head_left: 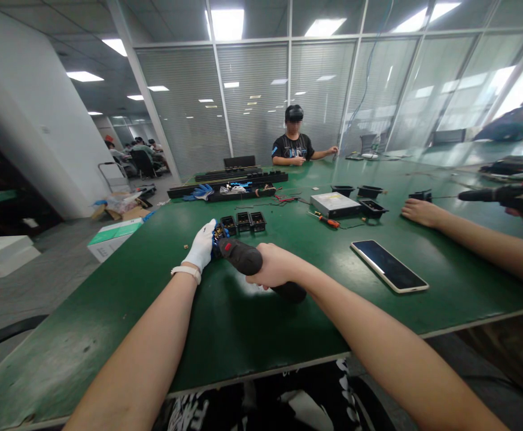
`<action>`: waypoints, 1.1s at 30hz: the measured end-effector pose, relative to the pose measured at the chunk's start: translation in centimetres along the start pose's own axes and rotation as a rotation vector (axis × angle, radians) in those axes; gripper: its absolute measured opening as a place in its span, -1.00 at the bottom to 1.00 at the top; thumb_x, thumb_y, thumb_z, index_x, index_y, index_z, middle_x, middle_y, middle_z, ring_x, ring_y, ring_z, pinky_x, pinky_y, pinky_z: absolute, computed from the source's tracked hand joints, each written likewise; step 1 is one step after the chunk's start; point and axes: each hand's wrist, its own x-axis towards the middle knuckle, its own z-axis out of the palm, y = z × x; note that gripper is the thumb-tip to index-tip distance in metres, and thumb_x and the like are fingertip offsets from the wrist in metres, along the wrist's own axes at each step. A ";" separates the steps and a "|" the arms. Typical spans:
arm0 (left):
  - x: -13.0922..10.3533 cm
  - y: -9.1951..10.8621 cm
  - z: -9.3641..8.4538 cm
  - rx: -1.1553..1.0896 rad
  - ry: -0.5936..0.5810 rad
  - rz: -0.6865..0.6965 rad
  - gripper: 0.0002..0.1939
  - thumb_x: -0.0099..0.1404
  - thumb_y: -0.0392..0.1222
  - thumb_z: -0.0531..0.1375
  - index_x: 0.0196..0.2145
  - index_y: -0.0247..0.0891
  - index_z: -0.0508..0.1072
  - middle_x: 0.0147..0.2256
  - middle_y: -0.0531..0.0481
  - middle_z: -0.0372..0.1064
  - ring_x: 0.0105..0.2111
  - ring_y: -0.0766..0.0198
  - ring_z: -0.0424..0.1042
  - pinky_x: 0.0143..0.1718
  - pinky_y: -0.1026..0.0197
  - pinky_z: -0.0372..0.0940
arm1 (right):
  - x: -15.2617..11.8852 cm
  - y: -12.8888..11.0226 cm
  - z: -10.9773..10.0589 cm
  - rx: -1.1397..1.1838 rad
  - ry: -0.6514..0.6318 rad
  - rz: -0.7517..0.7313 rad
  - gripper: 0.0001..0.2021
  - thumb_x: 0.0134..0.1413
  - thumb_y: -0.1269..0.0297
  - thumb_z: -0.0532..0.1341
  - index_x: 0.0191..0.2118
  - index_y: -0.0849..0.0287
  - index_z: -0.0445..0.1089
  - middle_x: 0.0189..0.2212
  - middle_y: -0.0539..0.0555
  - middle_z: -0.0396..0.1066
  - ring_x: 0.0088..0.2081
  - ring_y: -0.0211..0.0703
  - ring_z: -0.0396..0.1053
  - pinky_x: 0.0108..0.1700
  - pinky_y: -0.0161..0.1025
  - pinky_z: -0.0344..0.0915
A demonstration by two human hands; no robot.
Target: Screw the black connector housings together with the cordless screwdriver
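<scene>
Green glossy counter [131, 299] w/ black pistol-shaped power drill [242, 257] over it; R hand [277, 266] bare, fingers wrapped round drill grip. Small open black plastic box [217, 239] at drill's front end, gripped by fingers of L hand [202, 244] in white-and-blue glove. Three similar black boxes [243, 221] stand just beyond.

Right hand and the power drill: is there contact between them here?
Touching. The head view shows it: the right hand is wrapped around the handle of the power drill, with no gap between palm and grip.
</scene>
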 end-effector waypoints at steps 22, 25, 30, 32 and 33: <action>-0.4 0.4 0.1 0.031 0.012 0.020 -0.73 0.48 -0.09 0.46 0.05 -0.22 0.68 -0.16 -0.08 0.73 -0.17 0.09 0.73 0.02 0.12 0.64 | 0.0 0.1 0.1 0.027 -0.005 0.004 -0.87 0.16 0.28 0.43 -0.40 0.12 0.55 -0.37 0.16 0.76 -0.27 0.04 0.77 -0.26 -0.30 0.52; -0.3 0.3 0.0 0.020 -0.003 0.031 -0.74 0.48 -0.11 0.46 0.05 -0.23 0.67 -0.17 -0.07 0.72 -0.20 0.11 0.70 0.00 0.13 0.63 | 0.1 0.1 0.1 0.022 -0.009 -0.007 -0.85 0.17 0.28 0.41 -0.42 0.11 0.52 -0.39 0.15 0.75 -0.30 0.01 0.76 -0.30 -0.31 0.50; -0.4 0.3 0.0 0.017 -0.005 0.017 -0.77 0.48 -0.10 0.45 0.02 -0.20 0.65 -0.20 -0.03 0.70 -0.23 0.13 0.69 0.00 0.14 0.63 | 0.1 0.1 0.0 0.010 -0.012 -0.006 -0.85 0.17 0.27 0.42 -0.42 0.11 0.55 -0.40 0.14 0.75 -0.29 0.01 0.77 -0.25 -0.31 0.52; -0.4 0.4 0.1 0.016 0.005 0.015 -0.80 0.50 -0.11 0.43 0.00 -0.20 0.65 -0.21 -0.03 0.69 -0.23 0.13 0.69 0.00 0.15 0.62 | 0.0 0.0 0.0 0.017 -0.013 -0.002 -0.84 0.17 0.28 0.42 -0.42 0.10 0.54 -0.40 0.14 0.74 -0.29 0.02 0.77 -0.26 -0.31 0.52; -0.3 0.4 0.1 0.015 0.011 0.015 -0.82 0.52 -0.11 0.42 -0.01 -0.20 0.65 -0.22 -0.04 0.69 -0.23 0.13 0.69 0.00 0.14 0.62 | 0.0 0.0 0.0 0.018 -0.012 0.000 -0.83 0.18 0.28 0.42 -0.43 0.10 0.53 -0.41 0.14 0.74 -0.30 0.02 0.77 -0.27 -0.31 0.51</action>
